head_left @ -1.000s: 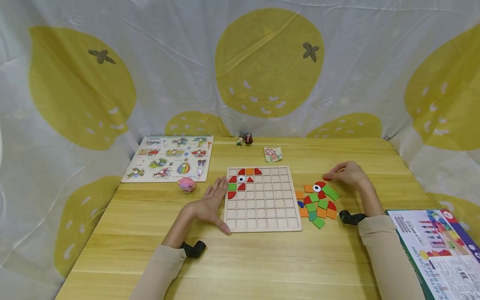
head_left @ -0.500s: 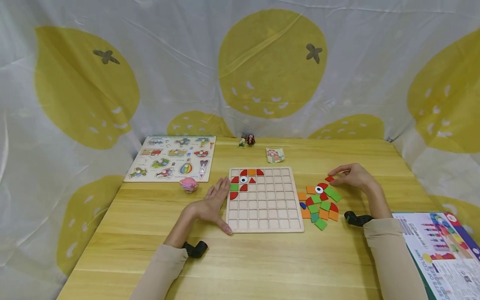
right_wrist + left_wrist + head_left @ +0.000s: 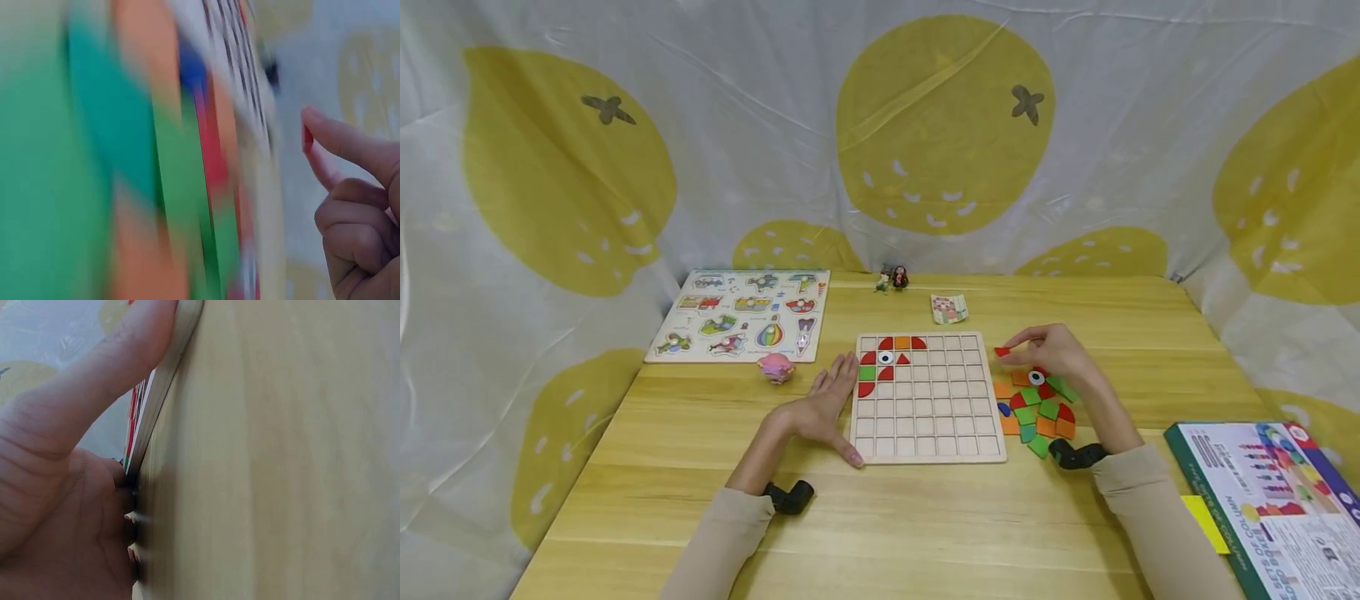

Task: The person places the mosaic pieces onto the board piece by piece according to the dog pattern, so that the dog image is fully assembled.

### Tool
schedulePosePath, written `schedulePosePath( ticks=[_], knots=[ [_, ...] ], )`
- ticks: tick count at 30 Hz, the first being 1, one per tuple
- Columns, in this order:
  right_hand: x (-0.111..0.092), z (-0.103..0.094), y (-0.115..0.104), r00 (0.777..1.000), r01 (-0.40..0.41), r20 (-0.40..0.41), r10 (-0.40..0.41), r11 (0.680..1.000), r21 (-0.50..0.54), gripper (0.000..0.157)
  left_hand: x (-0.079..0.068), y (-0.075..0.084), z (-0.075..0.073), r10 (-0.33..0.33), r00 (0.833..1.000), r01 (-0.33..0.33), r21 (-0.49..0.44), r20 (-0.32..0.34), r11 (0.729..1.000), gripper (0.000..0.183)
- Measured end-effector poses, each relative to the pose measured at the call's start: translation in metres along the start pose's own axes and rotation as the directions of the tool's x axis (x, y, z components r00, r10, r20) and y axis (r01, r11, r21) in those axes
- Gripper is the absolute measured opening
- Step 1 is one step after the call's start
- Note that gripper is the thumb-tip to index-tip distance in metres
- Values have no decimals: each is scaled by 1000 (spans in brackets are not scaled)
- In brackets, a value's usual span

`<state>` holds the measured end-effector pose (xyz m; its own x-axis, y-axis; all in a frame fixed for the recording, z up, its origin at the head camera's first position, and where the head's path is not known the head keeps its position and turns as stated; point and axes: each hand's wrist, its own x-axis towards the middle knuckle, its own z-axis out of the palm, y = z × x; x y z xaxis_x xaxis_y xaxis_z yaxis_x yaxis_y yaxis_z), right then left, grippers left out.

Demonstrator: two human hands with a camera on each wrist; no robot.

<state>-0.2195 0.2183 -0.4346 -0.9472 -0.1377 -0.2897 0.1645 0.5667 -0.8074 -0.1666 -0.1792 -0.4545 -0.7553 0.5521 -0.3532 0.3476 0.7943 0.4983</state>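
Note:
My right hand [image 3: 1048,352] pinches a small red tile [image 3: 1002,352] between thumb and index finger. It is just off the right edge of a wooden grid board [image 3: 936,408]. In the right wrist view the red tile [image 3: 307,139] shows edge-on at the fingertips, the other fingers curled in. My left hand [image 3: 823,412] lies along the board's left edge with fingers spread, the thumb at the near corner. The left wrist view shows that thumb [image 3: 119,359] against the board's side. Red, green and orange tiles and a round eye tile [image 3: 885,358] fill some upper-left cells.
Loose coloured tiles [image 3: 1027,415] are heaped right of the board, under my right wrist. A picture puzzle board [image 3: 748,332] and a pink toy [image 3: 776,367] are at left. Behind stand small figurines [image 3: 899,277] and a paper card [image 3: 949,309]. A box [image 3: 1285,500] lies at right.
My right hand has moved left with the red tile, from beyond the loose tiles to near the board's right edge. The left hand stays against the board.

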Motion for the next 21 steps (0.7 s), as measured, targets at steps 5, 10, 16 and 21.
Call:
schedulePosePath(
  ticks=[5, 10, 16, 21],
  knots=[
    [-1, 85, -54, 998, 5, 56, -7, 999, 39, 29, -1, 0, 0, 7, 1000, -6, 8, -5, 1000, 152],
    [-1, 140, -78, 999, 7, 37, -8, 1000, 13, 25, 0, 0, 1, 15, 1000, -15, 12, -11, 1000, 151],
    [1, 161, -83, 1000, 30, 0, -30, 999, -20, 29, -1, 1, 0, 7, 1000, -7, 16, -11, 1000, 151],
    [0, 160, -82, 998, 53, -12, -53, 998, -46, 27, -2, 1, 1, 2, 1000, -2, 10, -12, 1000, 151]
  ],
)
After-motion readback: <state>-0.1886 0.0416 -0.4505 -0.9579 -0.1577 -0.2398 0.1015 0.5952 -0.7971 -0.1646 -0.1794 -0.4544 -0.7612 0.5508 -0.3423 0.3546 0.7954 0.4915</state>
